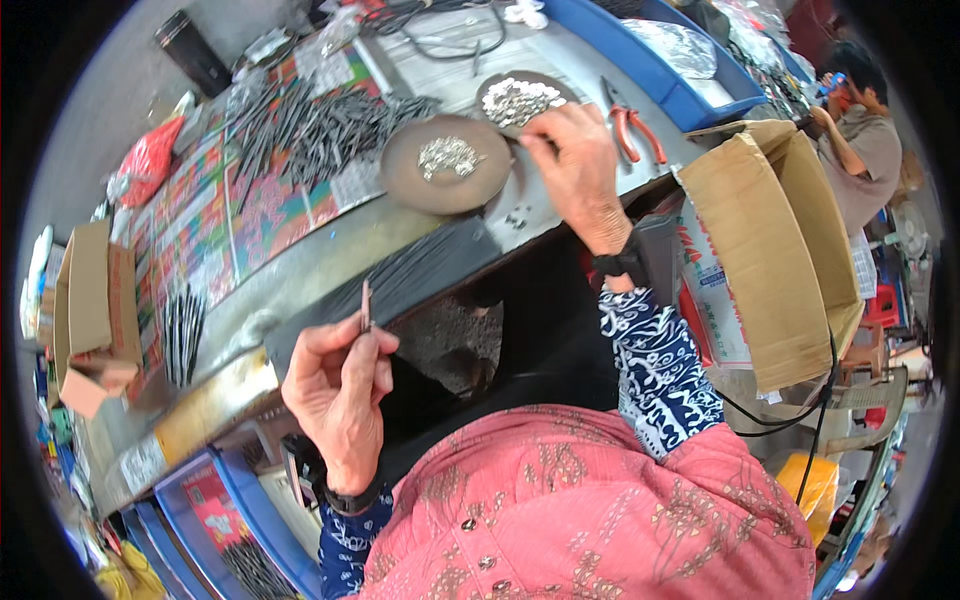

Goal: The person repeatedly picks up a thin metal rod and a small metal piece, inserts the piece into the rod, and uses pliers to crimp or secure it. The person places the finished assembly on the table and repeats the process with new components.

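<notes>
My left hand (340,400) is raised in front of the bench edge, thumb and fingers pinched on a slim, pointed metal piece (366,308) that stands upright. Over the near right rim of a dark round dish (492,82) is my right hand (580,165), its thumb and index finger curled close together. Whatever those fingertips may hold is too small to make out. Small, shiny silver discs (522,100) fill that dish. A second, brown round dish (408,185), left of my right hand, carries a heap of tiny silver parts (449,157).
Red-handled pliers (635,135) lie right of the dishes. Many dark slim pieces (335,135) are heaped at the far left, with a smaller bundle (184,335) nearer. An open cardboard box (765,260) stands at right, a blue bin (655,70) behind. Tiny parts (517,217) lie near the edge.
</notes>
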Demonstrator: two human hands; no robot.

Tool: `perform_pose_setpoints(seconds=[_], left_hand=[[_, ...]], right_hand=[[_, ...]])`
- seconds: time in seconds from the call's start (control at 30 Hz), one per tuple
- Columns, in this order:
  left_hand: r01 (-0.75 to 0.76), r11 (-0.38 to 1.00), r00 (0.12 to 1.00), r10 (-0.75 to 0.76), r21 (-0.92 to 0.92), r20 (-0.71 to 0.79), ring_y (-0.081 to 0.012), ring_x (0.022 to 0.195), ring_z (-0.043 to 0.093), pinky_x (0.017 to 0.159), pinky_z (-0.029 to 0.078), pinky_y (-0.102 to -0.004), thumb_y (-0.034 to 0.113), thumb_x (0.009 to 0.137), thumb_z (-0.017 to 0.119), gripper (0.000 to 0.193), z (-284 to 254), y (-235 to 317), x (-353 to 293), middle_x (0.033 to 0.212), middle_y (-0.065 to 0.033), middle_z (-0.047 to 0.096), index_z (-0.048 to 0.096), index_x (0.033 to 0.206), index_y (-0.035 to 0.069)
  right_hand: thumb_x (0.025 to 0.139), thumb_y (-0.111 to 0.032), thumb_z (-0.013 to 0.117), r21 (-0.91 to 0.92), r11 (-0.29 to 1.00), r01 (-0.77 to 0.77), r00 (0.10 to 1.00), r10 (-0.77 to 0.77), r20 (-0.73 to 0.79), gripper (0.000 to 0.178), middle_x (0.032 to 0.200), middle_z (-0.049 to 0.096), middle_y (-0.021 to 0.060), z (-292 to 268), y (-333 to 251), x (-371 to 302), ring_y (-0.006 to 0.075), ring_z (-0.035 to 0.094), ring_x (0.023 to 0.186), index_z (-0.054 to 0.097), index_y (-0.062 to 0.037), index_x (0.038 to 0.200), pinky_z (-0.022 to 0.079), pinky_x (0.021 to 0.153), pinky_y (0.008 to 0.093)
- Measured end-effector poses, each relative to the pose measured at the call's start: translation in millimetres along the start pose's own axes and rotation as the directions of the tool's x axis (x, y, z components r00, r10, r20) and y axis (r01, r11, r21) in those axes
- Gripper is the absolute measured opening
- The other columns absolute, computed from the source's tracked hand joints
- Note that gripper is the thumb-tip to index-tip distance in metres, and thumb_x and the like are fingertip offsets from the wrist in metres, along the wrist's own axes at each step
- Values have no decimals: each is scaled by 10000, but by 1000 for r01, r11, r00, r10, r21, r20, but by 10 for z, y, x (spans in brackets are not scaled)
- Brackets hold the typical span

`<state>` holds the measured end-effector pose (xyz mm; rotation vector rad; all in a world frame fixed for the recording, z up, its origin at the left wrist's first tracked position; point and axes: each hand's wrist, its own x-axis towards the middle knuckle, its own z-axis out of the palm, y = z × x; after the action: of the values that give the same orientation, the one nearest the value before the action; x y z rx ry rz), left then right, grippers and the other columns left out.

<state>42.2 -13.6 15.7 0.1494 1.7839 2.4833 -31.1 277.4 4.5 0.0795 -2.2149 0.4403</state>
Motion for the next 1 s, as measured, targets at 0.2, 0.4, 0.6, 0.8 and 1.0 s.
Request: perform_pose_setpoints(seconds=[0.2,0.4,0.6,0.8,1.0], left_hand=[[-4,988,997,17,-154,80,-61,553,521,471,370,-159,21,922,613,119,5,18,-92,838,-125,668,604,1039,13],[-3,970,993,32,-242,115,-60,536,478,461,346,-173,20,935,590,115,43,52,-146,837,-119,663,605,1048,26],[-23,977,994,45,-214,99,-59,532,473,465,333,-184,1,939,567,112,53,105,-231,813,-93,669,604,1044,16],[-34,975,995,54,-219,86,-53,545,485,469,335,-178,-17,934,562,115,17,131,-271,814,-90,673,608,1035,14],[-28,977,995,47,-209,89,-51,555,494,472,342,-174,-24,934,557,114,-19,117,-285,818,-86,672,609,1029,10]], right_hand=[[841,-44,663,411,888,-205,978,171,118,79,810,663,74,-229,-539,-173,131,602,693,666,10,899,477,641,266],[782,60,675,671,728,-139,965,-53,258,117,822,627,63,-408,-1266,-407,117,591,701,649,5,882,468,603,244],[759,67,670,816,507,-276,941,-30,337,165,831,610,101,-468,-1594,-446,261,605,772,604,-16,884,502,672,324],[794,61,688,806,559,-196,955,-79,287,126,855,635,73,-455,-1634,-436,140,626,746,631,2,890,510,650,252],[801,47,694,800,573,-178,949,-115,293,113,858,641,75,-419,-1644,-441,132,622,745,635,1,886,508,655,244]])
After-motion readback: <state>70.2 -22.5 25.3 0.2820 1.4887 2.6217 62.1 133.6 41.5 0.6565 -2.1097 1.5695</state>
